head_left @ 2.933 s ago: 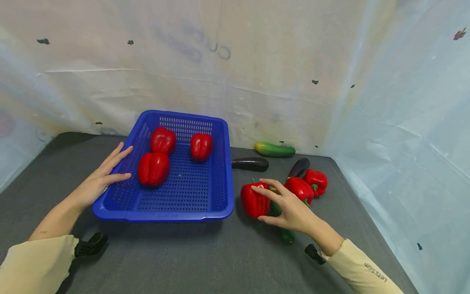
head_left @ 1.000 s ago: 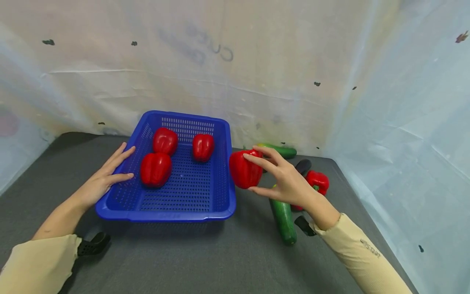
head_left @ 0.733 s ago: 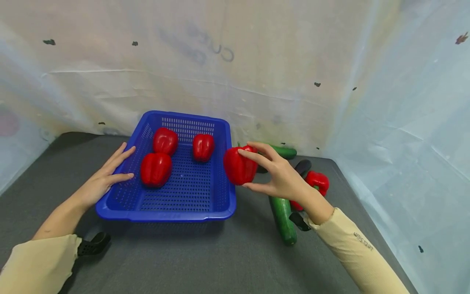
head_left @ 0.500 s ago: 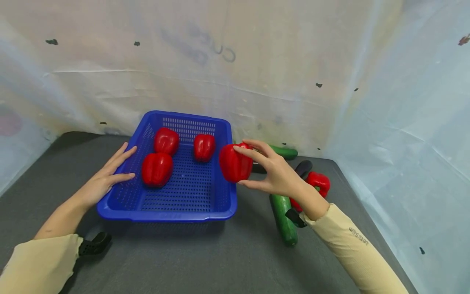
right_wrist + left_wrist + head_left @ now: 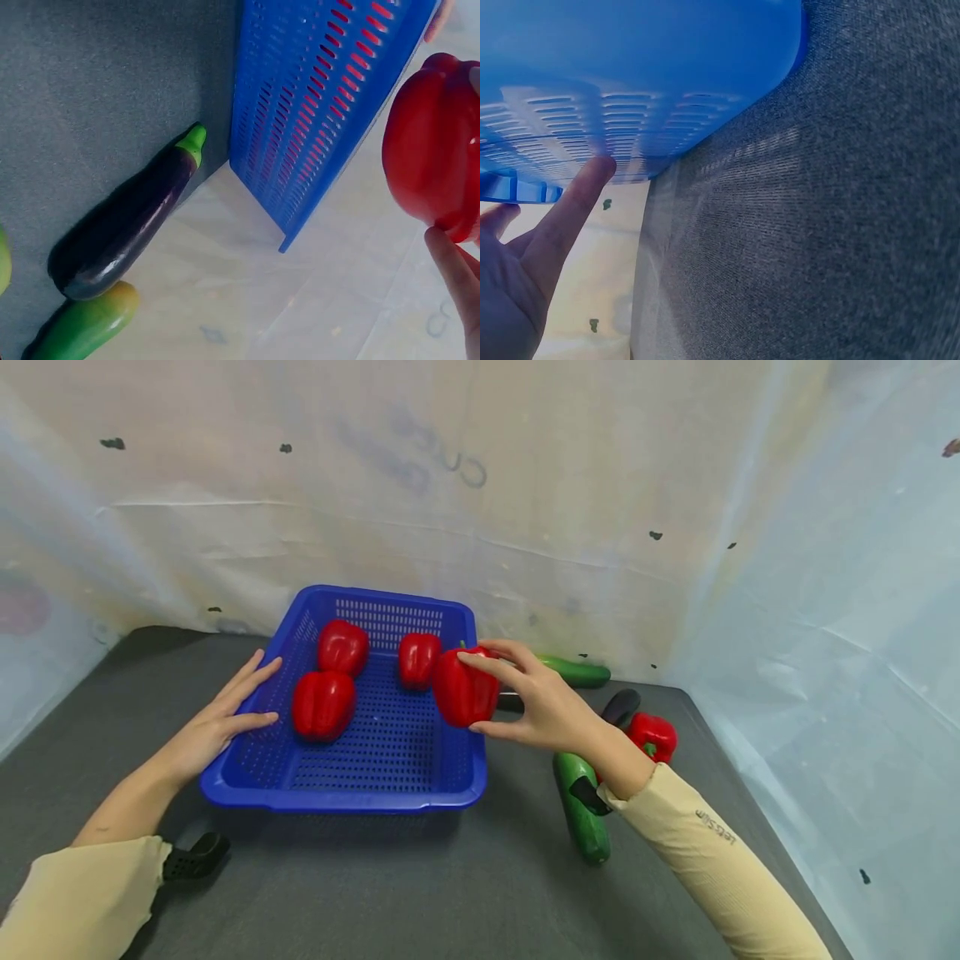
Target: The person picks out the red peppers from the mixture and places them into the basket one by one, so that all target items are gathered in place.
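Note:
A blue perforated plastic basket (image 5: pixel 341 800) holds a red bell pepper (image 5: pixel 342 647) at the back left, a second bell pepper (image 5: pixel 324 706) in front of it, and a third bell pepper (image 5: pixel 419 660) at the back right. My left hand (image 5: pixel 206 739) rests on the basket's left side with fingers extended; the left wrist view has a fingertip (image 5: pixel 600 166) against the slotted outer wall. Between thumb and fingers, my right hand (image 5: pixel 551 706) holds another red bell pepper (image 5: pixel 459 689) above the basket's right rim. That held pepper (image 5: pixel 424 150) is also raised beside the rim in the right wrist view.
Right of the basket lie a dark green cucumber (image 5: pixel 591 835), an eggplant (image 5: pixel 621 706) and a red bell pepper (image 5: pixel 651 735), with another pepper mostly hidden by my forearm. Farther back are a yellow-green cucumber (image 5: pixel 581 674) and another eggplant (image 5: pixel 124 217). Plastic sheeting (image 5: pixel 562 485) stands behind the table.
My right hand has lifted the bell pepper off the table and carried it left and away from me, to above the basket's right rim. My left hand stays on the basket.

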Motion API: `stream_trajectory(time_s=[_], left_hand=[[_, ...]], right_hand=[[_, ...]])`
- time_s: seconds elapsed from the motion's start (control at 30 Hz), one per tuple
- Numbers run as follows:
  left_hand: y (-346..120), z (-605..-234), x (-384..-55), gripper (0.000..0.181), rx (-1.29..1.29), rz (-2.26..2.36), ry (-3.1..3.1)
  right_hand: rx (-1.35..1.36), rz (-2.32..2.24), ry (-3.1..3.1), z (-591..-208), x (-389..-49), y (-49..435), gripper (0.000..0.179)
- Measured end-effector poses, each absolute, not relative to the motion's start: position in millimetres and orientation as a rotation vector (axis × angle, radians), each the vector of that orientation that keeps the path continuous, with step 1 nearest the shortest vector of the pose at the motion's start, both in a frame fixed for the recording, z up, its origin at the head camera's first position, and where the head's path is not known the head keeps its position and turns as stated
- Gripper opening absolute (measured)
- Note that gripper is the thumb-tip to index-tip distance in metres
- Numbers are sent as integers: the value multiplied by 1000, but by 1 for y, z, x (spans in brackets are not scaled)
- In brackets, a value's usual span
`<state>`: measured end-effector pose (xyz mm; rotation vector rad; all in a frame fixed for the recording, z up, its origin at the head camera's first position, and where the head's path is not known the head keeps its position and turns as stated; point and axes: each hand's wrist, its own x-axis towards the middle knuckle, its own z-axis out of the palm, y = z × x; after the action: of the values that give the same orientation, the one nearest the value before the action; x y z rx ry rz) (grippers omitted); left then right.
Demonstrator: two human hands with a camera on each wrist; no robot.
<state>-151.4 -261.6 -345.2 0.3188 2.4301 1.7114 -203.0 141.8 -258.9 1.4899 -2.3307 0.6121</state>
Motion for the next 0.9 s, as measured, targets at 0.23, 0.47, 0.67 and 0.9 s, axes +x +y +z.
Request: stream_trajectory(time_s=[0.23, 0.47, 0.67, 0.9], left_hand=[[-262, -345, -150, 68, 330, 1683, 2464], [-260, -345, -150, 68, 337, 1707, 2446], [-260, -344, -150, 68, 335, 1681, 2476], [-258, -342, -150, 68, 329, 1620, 2528]], right_hand=[[1450, 586, -2460, -256, -210, 127, 75], [1429, 572, -2580, -256, -217, 115, 74], [1402, 564, -2693, -257, -222, 107, 75], [1398, 481, -2795, -262, -230, 98, 74]])
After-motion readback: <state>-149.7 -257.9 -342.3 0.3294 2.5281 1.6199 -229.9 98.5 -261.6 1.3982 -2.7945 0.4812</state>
